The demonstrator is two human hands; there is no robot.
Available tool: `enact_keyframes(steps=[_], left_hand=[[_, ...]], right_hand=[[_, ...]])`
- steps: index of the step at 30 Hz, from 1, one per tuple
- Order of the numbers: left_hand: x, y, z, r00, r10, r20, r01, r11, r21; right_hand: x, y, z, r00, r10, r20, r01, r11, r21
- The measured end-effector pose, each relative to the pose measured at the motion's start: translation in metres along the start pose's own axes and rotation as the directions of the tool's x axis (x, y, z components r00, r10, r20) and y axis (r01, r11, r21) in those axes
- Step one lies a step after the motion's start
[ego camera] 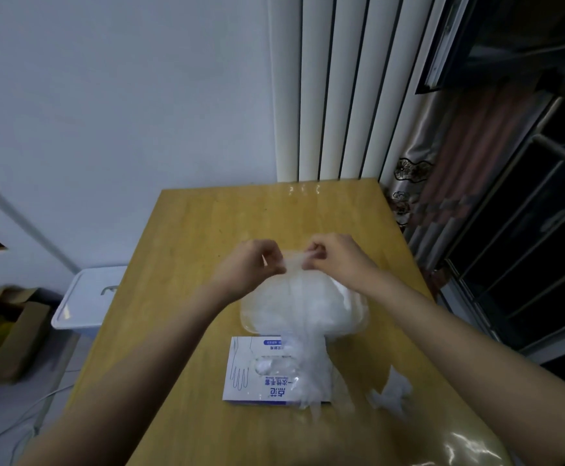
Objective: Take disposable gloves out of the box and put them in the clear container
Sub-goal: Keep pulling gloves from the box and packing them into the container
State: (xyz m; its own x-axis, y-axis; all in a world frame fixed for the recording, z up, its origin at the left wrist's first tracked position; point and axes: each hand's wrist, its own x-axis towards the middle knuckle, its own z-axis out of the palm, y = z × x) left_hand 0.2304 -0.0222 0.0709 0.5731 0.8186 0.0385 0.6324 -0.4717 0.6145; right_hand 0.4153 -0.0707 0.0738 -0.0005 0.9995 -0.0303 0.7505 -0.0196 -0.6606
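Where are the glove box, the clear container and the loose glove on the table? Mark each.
glove box (239,375): head view, printed lid.
clear container (246,312): head view, left rim.
loose glove (393,390): head view, crumpled middle.

table (190,230): honey-yellow wood, faint lengthwise grain
glove box (240,375): white, blue lettering, blue outline drawing of a hand, dark blue front edge
held glove (308,331): translucent milky white
loose glove (392,388): translucent white
clear container (251,317): colourless, white showing through
wall (106,95): pale bluish white
radiator (311,95): white vertical ribs, dark gaps
curtain (442,146): shiny grey-brown, black floral lace pattern
storage bin (86,304): white
cardboard boxes (15,331): brown
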Motion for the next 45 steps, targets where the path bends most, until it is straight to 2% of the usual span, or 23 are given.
enact_keyframes(steps=[2,4,5,7,9,11,13,15,17,19,21,25,28,32,33,34,36,37,38,40,42,45], left_hand=[[0.008,0.0,-0.008,0.997,0.011,-0.079,-0.008,0.999,0.033],[0.015,0.009,-0.014,0.965,0.045,-0.259,-0.04,0.999,0.026],[0.017,0.014,-0.015,0.933,0.063,-0.354,-0.062,0.998,0.014],[0.021,0.021,-0.016,0.876,0.093,-0.474,-0.108,0.994,-0.006],[0.018,0.018,-0.011,0.853,0.131,-0.506,-0.158,0.987,-0.01],[0.015,0.002,0.0,0.863,0.156,-0.481,-0.199,0.979,-0.038],[0.01,-0.02,0.014,0.9,0.142,-0.413,-0.174,0.984,-0.041],[0.004,-0.037,0.029,0.948,0.113,-0.297,-0.116,0.993,0.009],[0.002,-0.048,0.044,0.981,0.09,-0.17,-0.073,0.992,0.099],[0.002,-0.054,0.055,0.997,0.063,-0.037,-0.055,0.98,0.193],[0.004,-0.06,0.065,0.996,0.03,0.081,-0.053,0.953,0.299],[0.01,-0.069,0.076,0.968,-0.045,0.248,-0.089,0.86,0.503],[0.015,-0.071,0.083,0.947,-0.076,0.312,-0.138,0.781,0.609],[0.019,-0.073,0.091,0.928,-0.104,0.358,-0.202,0.668,0.716],[0.021,-0.074,0.094,0.926,-0.106,0.363,-0.217,0.635,0.741],[0.022,-0.075,0.096,0.927,-0.112,0.358,-0.222,0.607,0.763],[0.024,-0.069,0.097,0.947,-0.072,0.312,-0.214,0.582,0.785],[0.027,-0.066,0.096,0.96,-0.021,0.28,-0.21,0.611,0.763],[0.031,-0.066,0.098,0.965,0.037,0.262,-0.222,0.647,0.73],[0.035,-0.065,0.104,0.963,0.102,0.249,-0.248,0.697,0.673],[0.037,-0.068,0.115,0.955,0.012,0.298,-0.209,0.74,0.64],[0.04,-0.084,0.133,0.915,-0.095,0.391,-0.227,0.682,0.695]], right_hand=[[0.01,-0.001,-0.014,0.998,0.005,-0.059,-0.004,1.0,0.012],[0.016,-0.006,-0.026,0.973,-0.058,-0.221,0.059,0.998,-0.003],[0.018,-0.009,-0.032,0.935,-0.126,-0.332,0.123,0.992,-0.029],[0.016,-0.015,-0.038,0.806,-0.294,-0.514,0.262,0.955,-0.137],[0.007,-0.014,-0.035,0.694,-0.451,-0.562,0.358,0.893,-0.274],[-0.001,0.0,-0.021,0.667,-0.557,-0.495,0.42,0.83,-0.368],[-0.007,0.022,-0.001,0.737,-0.576,-0.355,0.445,0.808,-0.386],[-0.011,0.046,0.021,0.843,-0.513,-0.161,0.428,0.821,-0.378],[-0.01,0.065,0.041,0.91,-0.413,0.033,0.396,0.844,-0.362],[-0.008,0.072,0.053,0.939,-0.3,0.17,0.342,0.876,-0.341],[-0.004,0.076,0.065,0.948,-0.223,0.227,0.291,0.898,-0.331],[0.002,0.075,0.083,0.926,0.011,0.377,0.111,0.948,-0.3],[0.006,0.07,0.086,0.892,0.118,0.436,-0.005,0.968,-0.252],[0.008,0.059,0.067,0.764,0.237,0.6,-0.037,0.945,-0.326],[0.008,0.056,0.061,0.769,0.245,0.59,-0.043,0.941,-0.335],[0.009,0.052,0.056,0.821,0.219,0.528,-0.046,0.946,-0.32],[0.011,0.044,0.05,0.962,0.104,0.252,-0.043,0.971,-0.237],[0.013,0.042,0.05,0.993,0.034,0.11,-0.01,0.978,-0.209],[0.016,0.043,0.051,0.999,-0.029,0.033,0.035,0.976,-0.217],[0.024,0.053,0.058,0.992,-0.095,0.081,0.115,0.948,-0.296],[0.031,0.067,0.07,0.971,-0.066,0.231,0.156,0.905,-0.396],[0.037,0.087,0.086,0.923,0.038,0.382,0.177,0.84,-0.512]])
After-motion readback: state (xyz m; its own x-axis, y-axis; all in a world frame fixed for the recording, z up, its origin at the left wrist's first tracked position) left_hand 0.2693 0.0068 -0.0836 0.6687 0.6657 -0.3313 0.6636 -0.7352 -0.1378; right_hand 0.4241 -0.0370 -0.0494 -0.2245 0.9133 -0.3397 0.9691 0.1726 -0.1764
